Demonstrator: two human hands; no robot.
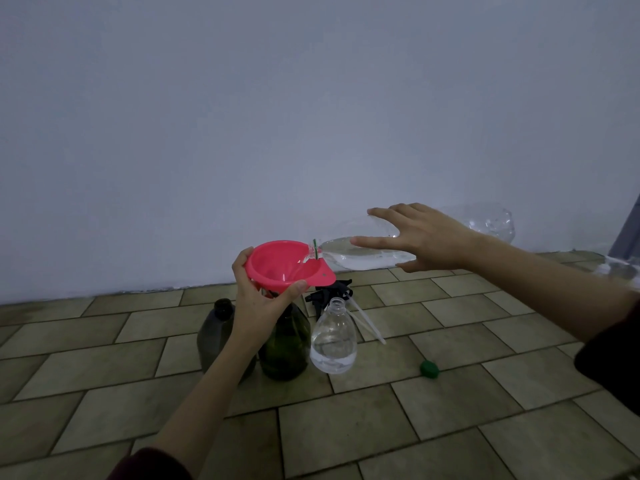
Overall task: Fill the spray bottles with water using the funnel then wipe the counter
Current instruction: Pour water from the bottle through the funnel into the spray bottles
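Pink funnel sits in the neck of a dark green bottle, steadied by the left hand, thumb & fingers pinching its rim. Right hand grips a big clear water bottle tipped near-flat, mouth over the funnel, water running in. Clear bottle, part full, stands just right of the green one; grey bottle on its left. Black spray heads lie behind, toward the wall. Green cap lies on the tiled counter, further right.
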